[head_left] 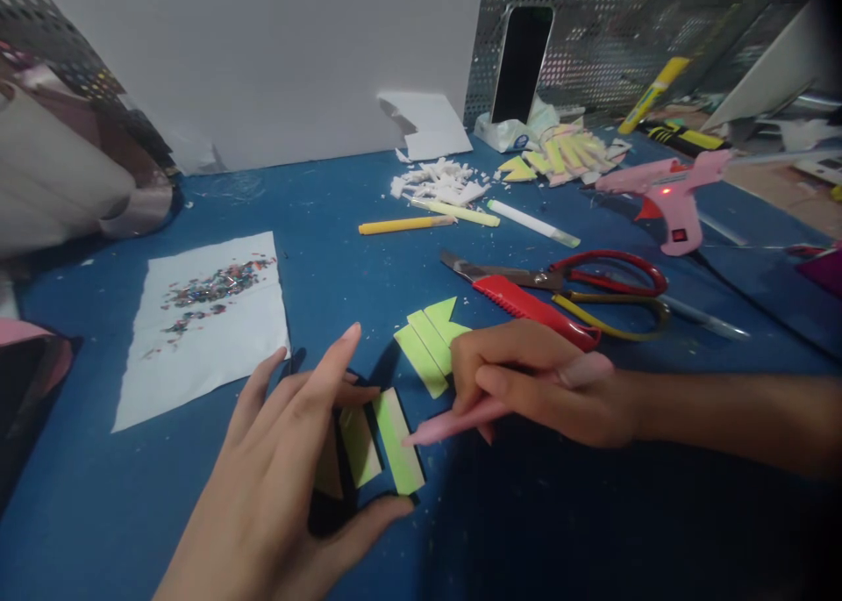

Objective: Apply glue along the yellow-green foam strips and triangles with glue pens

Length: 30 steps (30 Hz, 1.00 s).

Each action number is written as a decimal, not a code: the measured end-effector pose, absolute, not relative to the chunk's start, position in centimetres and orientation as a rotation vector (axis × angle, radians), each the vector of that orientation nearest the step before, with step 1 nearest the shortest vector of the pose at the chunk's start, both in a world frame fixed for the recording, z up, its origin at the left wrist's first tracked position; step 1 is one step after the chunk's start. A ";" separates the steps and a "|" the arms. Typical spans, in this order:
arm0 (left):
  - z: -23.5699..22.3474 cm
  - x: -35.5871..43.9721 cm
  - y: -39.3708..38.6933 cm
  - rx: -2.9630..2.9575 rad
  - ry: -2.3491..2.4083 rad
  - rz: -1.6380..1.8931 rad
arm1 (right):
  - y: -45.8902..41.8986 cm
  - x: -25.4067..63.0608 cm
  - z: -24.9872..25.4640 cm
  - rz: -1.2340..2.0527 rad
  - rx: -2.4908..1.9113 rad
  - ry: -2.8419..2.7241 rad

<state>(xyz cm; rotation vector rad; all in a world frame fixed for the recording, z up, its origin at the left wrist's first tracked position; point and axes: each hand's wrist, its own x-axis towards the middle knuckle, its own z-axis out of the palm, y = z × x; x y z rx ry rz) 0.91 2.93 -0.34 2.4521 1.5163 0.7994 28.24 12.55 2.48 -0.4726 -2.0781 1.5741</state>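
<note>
A pink marker [460, 421] is gripped in my right hand [545, 382], its tip touching a small flat strip [399, 447]. That strip is light green with a pale part along its right side. My left hand [282, 461] spans the strip, thumb at its near end and a fingertip at its far end, index finger raised. Under the left hand lie another green-and-pale piece [360, 447] and a partly shaded one [329, 469]. Several green pieces [424, 342] sit together just beyond, partly hidden by my right hand.
Scissors [559, 276] and a red cutter [526, 307] lie beyond my right hand. A pink glue gun [677, 193] with a lit red light stands at right. Further back are an orange marker [404, 225], white scraps [440, 182] and a phone [524, 66]. White paper [197, 355] with glittery bits lies left.
</note>
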 end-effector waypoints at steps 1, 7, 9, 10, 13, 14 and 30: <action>-0.4 0.9 2.9 2.451 1.517 0.798 | 12.6 28.3 2.4 1.584 -0.474 -2.074; -0.6 0.8 3.0 2.429 1.528 0.797 | 12.5 28.3 2.4 1.543 -0.437 -2.084; -0.6 0.8 3.0 2.428 1.530 0.787 | 12.5 28.2 2.5 1.509 -0.528 -2.049; -0.6 0.8 3.0 2.431 1.530 0.789 | 12.4 28.2 2.5 1.502 -0.524 -2.058; -0.5 1.0 3.1 2.445 1.525 0.808 | 12.4 28.1 2.5 1.495 -0.396 -2.122; -0.4 1.0 3.1 2.443 1.524 0.810 | 12.5 28.1 2.5 1.473 -0.390 -2.125; -0.4 0.9 3.1 2.424 1.530 0.814 | 12.4 28.2 2.4 1.343 -0.493 -2.108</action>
